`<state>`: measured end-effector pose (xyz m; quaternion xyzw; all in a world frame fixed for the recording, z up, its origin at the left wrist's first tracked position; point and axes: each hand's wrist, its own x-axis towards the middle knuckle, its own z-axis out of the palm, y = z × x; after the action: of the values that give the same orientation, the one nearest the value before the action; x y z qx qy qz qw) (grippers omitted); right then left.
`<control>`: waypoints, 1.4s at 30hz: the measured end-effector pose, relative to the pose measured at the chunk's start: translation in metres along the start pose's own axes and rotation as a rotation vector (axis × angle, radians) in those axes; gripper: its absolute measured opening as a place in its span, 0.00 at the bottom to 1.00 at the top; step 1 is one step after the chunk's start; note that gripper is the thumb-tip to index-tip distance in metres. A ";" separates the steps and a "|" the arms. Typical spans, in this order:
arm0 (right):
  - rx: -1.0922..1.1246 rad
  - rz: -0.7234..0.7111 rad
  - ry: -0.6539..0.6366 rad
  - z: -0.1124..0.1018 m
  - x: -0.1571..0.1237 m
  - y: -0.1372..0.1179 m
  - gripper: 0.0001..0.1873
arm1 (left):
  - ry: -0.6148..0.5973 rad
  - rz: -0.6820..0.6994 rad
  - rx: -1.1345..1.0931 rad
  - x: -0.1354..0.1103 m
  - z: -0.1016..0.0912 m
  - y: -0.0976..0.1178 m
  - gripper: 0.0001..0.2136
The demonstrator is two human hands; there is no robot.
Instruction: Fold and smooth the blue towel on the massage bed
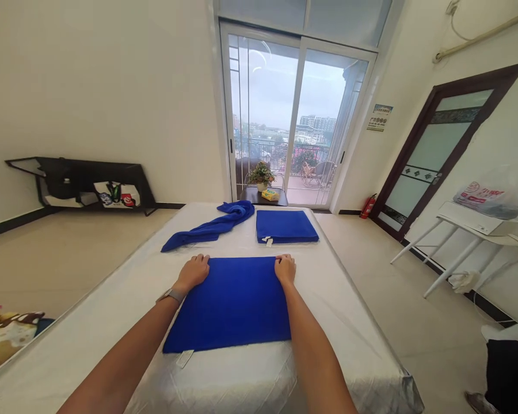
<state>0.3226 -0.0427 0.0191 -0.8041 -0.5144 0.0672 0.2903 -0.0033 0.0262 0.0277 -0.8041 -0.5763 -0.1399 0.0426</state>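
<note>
A blue towel (242, 305), folded into a flat rectangle, lies on the white-covered table (328, 322) in front of me. A white tag sticks out at its near left edge. At the towel's far left corner, my left hand (193, 272) has its fingers curled over the edge; a watch band is on that wrist. My right hand (285, 268) grips the far right corner with bent fingers. Beyond it lies a neat stack of folded blue towels (286, 226) with white tags. Left of the stack, another blue towel (216, 226) is crumpled and twisted.
A dark chair with a potted plant (262, 175) and a yellow tissue pack (270, 195) stands past the table's far end. At right are a white stool (475, 221) bearing a plastic bag and part of a person (509, 374). A black rack (95, 184) lies at left.
</note>
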 end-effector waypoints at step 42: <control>-0.393 -0.340 -0.188 -0.002 -0.024 -0.006 0.30 | -0.054 -0.120 -0.133 -0.021 0.035 0.019 0.42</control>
<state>0.3079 -0.0625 0.0189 -0.7372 -0.6700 -0.0094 0.0871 0.0144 0.0086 -0.0099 -0.7728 -0.6136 -0.1584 -0.0349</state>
